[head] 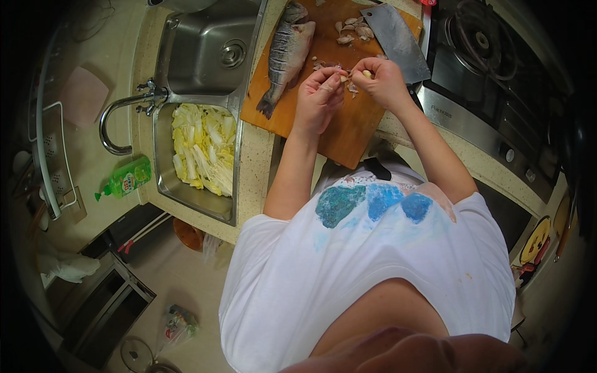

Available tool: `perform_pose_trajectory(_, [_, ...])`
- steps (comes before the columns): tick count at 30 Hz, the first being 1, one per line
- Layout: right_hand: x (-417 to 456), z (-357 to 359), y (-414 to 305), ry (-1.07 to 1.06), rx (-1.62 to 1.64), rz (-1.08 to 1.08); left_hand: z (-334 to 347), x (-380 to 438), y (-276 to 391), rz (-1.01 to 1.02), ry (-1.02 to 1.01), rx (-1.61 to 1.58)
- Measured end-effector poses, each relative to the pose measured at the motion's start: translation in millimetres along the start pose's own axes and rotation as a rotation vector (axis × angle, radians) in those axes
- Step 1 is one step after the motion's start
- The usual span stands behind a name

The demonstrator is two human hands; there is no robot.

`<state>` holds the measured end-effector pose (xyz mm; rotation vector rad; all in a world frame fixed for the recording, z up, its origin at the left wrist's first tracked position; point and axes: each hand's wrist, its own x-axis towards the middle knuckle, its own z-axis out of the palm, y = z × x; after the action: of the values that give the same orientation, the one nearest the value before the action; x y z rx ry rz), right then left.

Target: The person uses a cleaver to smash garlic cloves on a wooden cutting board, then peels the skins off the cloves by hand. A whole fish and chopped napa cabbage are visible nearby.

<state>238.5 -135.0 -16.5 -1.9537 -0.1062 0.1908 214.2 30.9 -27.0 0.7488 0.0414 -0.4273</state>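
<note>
Over a wooden cutting board (347,137), my left hand (324,95) pinches a small garlic clove (344,79) between thumb and fingertips. My right hand (380,80) almost meets it from the right, with another pale garlic clove (367,74) held in its curled fingers. Bits of garlic skin (353,90) lie on the wood under the hands. A scored whole fish (289,51) rests along the board's left side, head away from me. Beyond my hands is a pile of garlic cloves (357,29). A cleaver (400,42) lies flat at the board's right, its handle partly hidden behind my right wrist.
Left of the board is a double steel sink (200,56) with a curved faucet (112,109). Its nearer basin holds cut napa cabbage (203,144). A green dish soap bottle (128,178) is beside it. To the right is a gas stove (480,84). The board overhangs the counter's front edge.
</note>
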Motion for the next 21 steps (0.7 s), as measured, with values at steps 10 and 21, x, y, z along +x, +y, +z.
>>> perform_pose_trajectory(10, [-6.1,-1.3,2.5,-0.163,0.278,0.002,16.8,-3.1,9.6,0.077,0.149,0.406])
perform_pose_trajectory(21, [-8.7,3.8,-3.8,-0.003,-0.029,-0.155,7.8,-0.9,2.4,-0.02,0.101,0.342])
